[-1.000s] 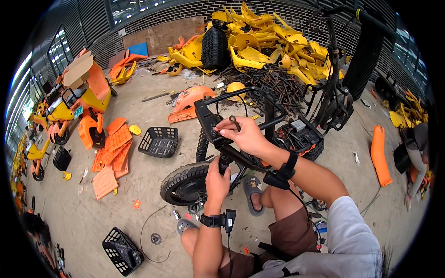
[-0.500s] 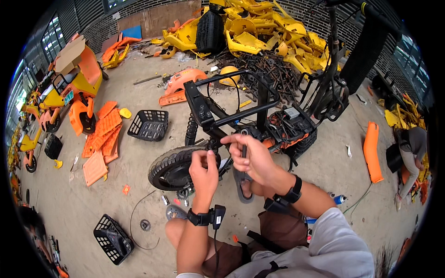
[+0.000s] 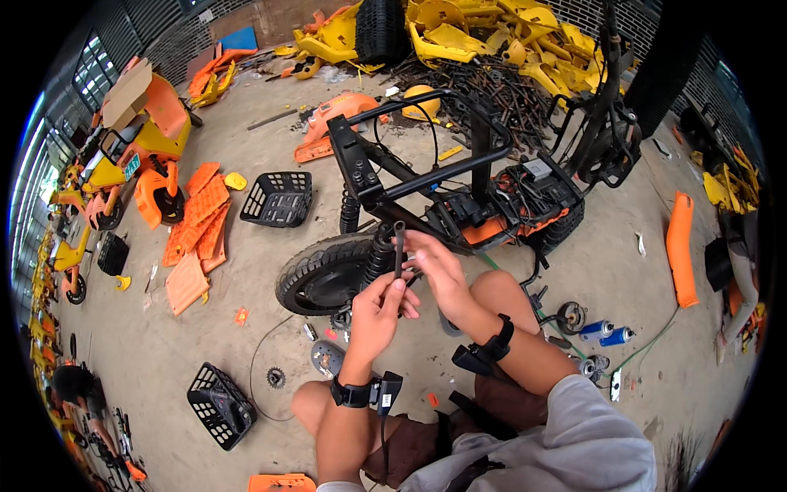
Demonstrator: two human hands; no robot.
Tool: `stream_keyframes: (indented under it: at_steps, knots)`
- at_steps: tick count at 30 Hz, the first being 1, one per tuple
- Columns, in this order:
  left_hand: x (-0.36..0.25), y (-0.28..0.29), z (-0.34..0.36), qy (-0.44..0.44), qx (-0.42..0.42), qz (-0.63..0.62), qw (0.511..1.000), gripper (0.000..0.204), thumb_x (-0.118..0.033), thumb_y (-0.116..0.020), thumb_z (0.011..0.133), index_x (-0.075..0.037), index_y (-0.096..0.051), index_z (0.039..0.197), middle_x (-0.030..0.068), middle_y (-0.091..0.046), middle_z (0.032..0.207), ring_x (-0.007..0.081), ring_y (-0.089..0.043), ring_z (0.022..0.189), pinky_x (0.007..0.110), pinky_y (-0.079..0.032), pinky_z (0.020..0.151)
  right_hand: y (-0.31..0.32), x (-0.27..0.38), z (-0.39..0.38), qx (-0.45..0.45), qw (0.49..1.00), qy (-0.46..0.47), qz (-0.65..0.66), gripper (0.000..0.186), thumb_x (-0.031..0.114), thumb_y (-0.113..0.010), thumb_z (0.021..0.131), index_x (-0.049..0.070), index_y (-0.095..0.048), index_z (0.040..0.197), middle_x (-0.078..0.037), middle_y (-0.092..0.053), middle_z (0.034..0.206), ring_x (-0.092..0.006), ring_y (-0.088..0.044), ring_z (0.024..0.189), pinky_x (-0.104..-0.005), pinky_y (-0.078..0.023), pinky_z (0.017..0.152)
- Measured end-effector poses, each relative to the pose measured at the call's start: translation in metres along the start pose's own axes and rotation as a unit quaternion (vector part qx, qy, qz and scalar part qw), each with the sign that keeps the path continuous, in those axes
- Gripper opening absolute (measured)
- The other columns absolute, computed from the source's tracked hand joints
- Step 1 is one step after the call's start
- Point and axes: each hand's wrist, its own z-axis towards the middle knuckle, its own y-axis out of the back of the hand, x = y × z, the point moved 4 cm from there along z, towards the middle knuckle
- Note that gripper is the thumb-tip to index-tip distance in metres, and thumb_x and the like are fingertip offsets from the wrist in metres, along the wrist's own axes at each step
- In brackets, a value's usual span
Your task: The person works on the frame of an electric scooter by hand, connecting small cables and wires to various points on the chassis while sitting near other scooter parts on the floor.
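near the middle of the scene, holding a dark wrench (image 3: 399,254) by its near end in the left hand (image 3: 384,303), with thumb and fingers wrapped firmly about the shaft and the ring end pointing far, toward a black scooter frame (image 3: 449,178). holding the right hand (image 3: 438,266) just to the right of the wrench, half unfolded, with fingers loosely bent; cannot tell whether touching the shaft. just beyond the hands, facing a coil spring shock absorber (image 3: 379,262), with a wheel (image 3: 316,283) beside it to the left. farther off, looking onto the frame's bolted plate (image 3: 355,168), and far right of it onto exposed wiring (image 3: 525,195). across the concrete floor (image 3: 156,361) to the left, seeing a black basket (image 3: 266,215), orange panels (image 3: 199,221) near it and, farther left, yellow scooters (image 3: 160,148); nearer on the same side, a sprocket (image 3: 276,377) and a second black basket (image 3: 201,398) with dark parts inside. to the right, seeing two blue spray cans (image 3: 597,330) close together. at the far side, facing a heap of dark metal parts (image 3: 492,98), with a pile of yellow panels (image 3: 467,25) behind.
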Motion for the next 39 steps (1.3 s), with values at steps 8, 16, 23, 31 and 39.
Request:
stream_keyframes:
  at_steps: [8,16,23,31,39]
  knots:
    - [-0.048,0.027,0.003,-0.032,-0.068,-0.084,0.994,0.022,-0.015,-0.045,0.102,-0.001,-0.054,0.117,0.0006,-0.050,0.071,0.0042,-0.040,0.053,0.020,-0.032,0.046,-0.004,0.008,-0.002,-0.157,0.937,0.133,-0.282,0.042,0.005,-0.061,0.084,0.005,-0.055,0.126,-0.013,-0.048,0.130,-0.0283,-0.047,0.121,-0.0357,-0.041,0.096]
    - [-0.133,0.046,0.032,0.011,-0.070,0.289,0.955,0.034,-0.030,-0.057,0.098,0.000,-0.067,0.087,-0.0066,-0.046,0.060,0.0022,-0.038,0.054,0.022,-0.029,0.048,-0.003,0.004,0.003,-0.125,0.904,0.160,-0.376,0.059,0.007,-0.061,0.078,0.006,-0.046,0.136,-0.017,-0.042,0.141,-0.0370,-0.037,0.131,-0.0458,-0.027,0.109]
    - [-0.176,0.057,0.062,-0.028,-0.091,0.509,0.856,0.041,-0.037,-0.058,0.095,0.000,-0.069,0.080,-0.0032,-0.041,0.054,0.0060,-0.037,0.053,0.027,-0.031,0.048,-0.002,0.008,-0.003,-0.105,0.905,0.154,-0.382,0.060,0.011,-0.060,0.079,0.008,-0.047,0.137,-0.017,-0.042,0.143,-0.0366,-0.039,0.131,-0.0462,-0.027,0.109]
    - [-0.200,0.042,0.074,-0.017,-0.045,0.609,0.791,0.041,-0.035,-0.057,0.094,0.003,-0.070,0.084,0.0176,-0.054,0.056,0.0227,-0.050,0.050,0.037,-0.043,0.055,0.009,0.011,-0.003,-0.093,0.913,0.164,-0.361,0.054,0.010,-0.059,0.079,0.007,-0.053,0.133,-0.016,-0.045,0.142,-0.0362,-0.043,0.129,-0.0450,-0.033,0.107]
    - [-0.210,0.037,0.080,-0.093,0.031,0.705,0.702,0.038,-0.035,-0.060,0.092,0.001,-0.069,0.083,0.0182,-0.058,0.061,0.0347,-0.057,0.057,0.041,-0.045,0.057,0.008,0.011,-0.003,-0.099,0.909,0.168,-0.369,0.054,0.010,-0.059,0.080,0.006,-0.053,0.133,-0.018,-0.044,0.142,-0.0384,-0.042,0.129,-0.0461,-0.033,0.106]
